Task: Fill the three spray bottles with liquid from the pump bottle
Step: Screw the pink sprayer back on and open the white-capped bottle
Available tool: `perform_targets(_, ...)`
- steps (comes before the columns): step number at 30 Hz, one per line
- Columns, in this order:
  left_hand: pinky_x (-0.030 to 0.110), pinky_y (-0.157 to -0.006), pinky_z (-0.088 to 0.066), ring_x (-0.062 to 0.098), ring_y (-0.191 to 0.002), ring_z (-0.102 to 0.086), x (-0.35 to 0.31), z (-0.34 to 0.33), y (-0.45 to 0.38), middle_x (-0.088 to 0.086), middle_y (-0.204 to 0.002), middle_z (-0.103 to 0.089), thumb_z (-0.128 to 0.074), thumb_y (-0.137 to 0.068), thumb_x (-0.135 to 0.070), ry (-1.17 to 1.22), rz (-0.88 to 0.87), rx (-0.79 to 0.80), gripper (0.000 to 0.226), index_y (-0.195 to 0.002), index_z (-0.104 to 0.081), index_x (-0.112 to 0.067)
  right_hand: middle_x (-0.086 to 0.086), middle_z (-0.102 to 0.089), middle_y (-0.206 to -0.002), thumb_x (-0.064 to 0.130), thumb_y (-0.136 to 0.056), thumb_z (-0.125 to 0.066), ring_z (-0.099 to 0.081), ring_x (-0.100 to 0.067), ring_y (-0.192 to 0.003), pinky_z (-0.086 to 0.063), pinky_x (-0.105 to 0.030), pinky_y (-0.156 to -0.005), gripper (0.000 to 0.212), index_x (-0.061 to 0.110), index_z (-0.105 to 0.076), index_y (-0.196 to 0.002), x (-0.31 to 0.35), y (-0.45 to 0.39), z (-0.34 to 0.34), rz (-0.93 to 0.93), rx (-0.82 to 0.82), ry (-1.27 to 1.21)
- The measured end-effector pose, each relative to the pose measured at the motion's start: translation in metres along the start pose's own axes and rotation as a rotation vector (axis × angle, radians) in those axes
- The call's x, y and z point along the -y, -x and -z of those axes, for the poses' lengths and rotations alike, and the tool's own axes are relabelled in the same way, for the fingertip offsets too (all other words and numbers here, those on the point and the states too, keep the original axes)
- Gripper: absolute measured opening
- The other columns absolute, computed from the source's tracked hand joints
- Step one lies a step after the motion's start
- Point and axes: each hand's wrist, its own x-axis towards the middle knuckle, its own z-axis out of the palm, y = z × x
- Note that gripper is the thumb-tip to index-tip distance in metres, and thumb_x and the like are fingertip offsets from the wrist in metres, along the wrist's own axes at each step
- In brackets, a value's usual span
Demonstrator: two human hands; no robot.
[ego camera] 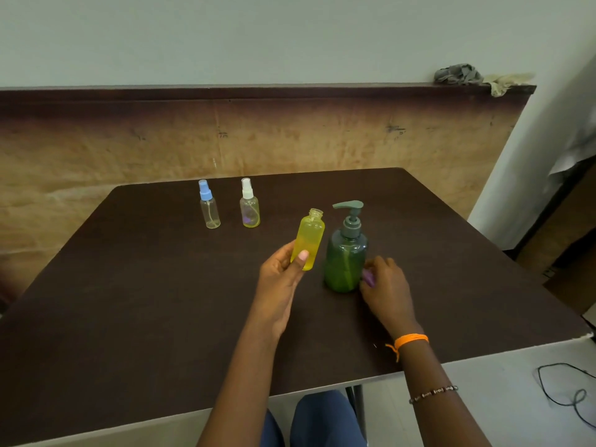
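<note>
My left hand [280, 275] holds a yellow spray bottle [309, 239] with no cap, its open neck pointing up, just left of the pump bottle. The green pump bottle [345, 253] with a grey pump head stands upright on the dark table [135, 301]. My right hand [385, 287] rests at the pump bottle's right base, fingers curled round a small purple cap [368, 277]. Farther back on the left stand a clear spray bottle with a blue cap [209, 204] and a spray bottle with a white cap [249, 204], holding a little yellowish liquid.
A worn wooden panel [258, 140] rises behind the table, with rags [464, 75] on its top ledge at the right. A black cable [567, 391] lies on the floor at the lower right. My knees show under the table's near edge.
</note>
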Motion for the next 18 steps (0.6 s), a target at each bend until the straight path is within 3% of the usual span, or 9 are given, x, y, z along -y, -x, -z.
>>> perform_targets(4,0.016,-0.080,-0.049,0.002,-0.092,-0.062,-0.002,-0.001,0.001,-0.004,-0.097,-0.068,-0.054,-0.089,-0.009,0.017,0.002,-0.028,0.022,-0.111,-0.059,-0.012,-0.007,-0.053,-0.098,0.003,-0.085,-0.060,-0.053,-0.023,-0.087,-0.036,-0.028,-0.069,0.015,0.006,-0.059,-0.100,-0.002,-0.003,0.003,-0.028,-0.043,-0.037)
perform_targets(7,0.017,-0.080,-0.049,0.002,-0.090,-0.063,-0.004,-0.004,0.002,-0.004,-0.096,-0.068,-0.053,-0.090,-0.008,0.031,0.004,-0.036,0.020,-0.107,-0.060,-0.014,-0.001,-0.056,-0.097,0.005,-0.086,-0.063,-0.052,-0.015,-0.086,-0.042,-0.027,-0.075,0.022,0.007,-0.056,-0.107,0.008,-0.008,0.020,-0.086,-0.184,-0.232)
perform_targets(11,0.018,-0.083,-0.051,0.005,-0.092,-0.062,-0.006,-0.006,0.002,-0.001,-0.100,-0.067,-0.052,-0.091,-0.009,0.036,-0.001,-0.030,0.018,-0.105,-0.059,-0.016,0.009,-0.058,-0.085,0.010,-0.088,-0.064,-0.053,-0.001,-0.073,-0.042,-0.008,-0.065,0.012,0.012,-0.057,-0.098,0.034,-0.020,0.056,-0.047,-0.355,-0.584)
perform_targets(15,0.020,-0.082,-0.054,0.013,-0.099,-0.062,-0.012,-0.006,0.004,0.005,-0.105,-0.065,-0.051,-0.091,-0.008,0.091,-0.017,-0.031,0.020,-0.110,-0.057,-0.013,0.003,-0.063,-0.081,0.008,-0.088,-0.061,-0.056,-0.006,-0.071,-0.047,-0.021,-0.065,0.016,0.024,-0.061,-0.086,0.063,-0.034,0.085,0.059,-0.393,-0.843)
perform_targets(18,0.021,-0.079,-0.055,0.013,-0.098,-0.062,-0.018,-0.006,0.006,0.005,-0.104,-0.066,-0.051,-0.090,-0.008,0.121,-0.042,-0.029,0.022,-0.112,-0.057,-0.010,0.002,-0.062,-0.072,0.017,-0.091,-0.060,-0.053,-0.002,-0.062,-0.043,-0.020,-0.060,0.011,0.019,-0.061,-0.081,0.086,-0.043,0.097,0.120,-0.321,-0.862)
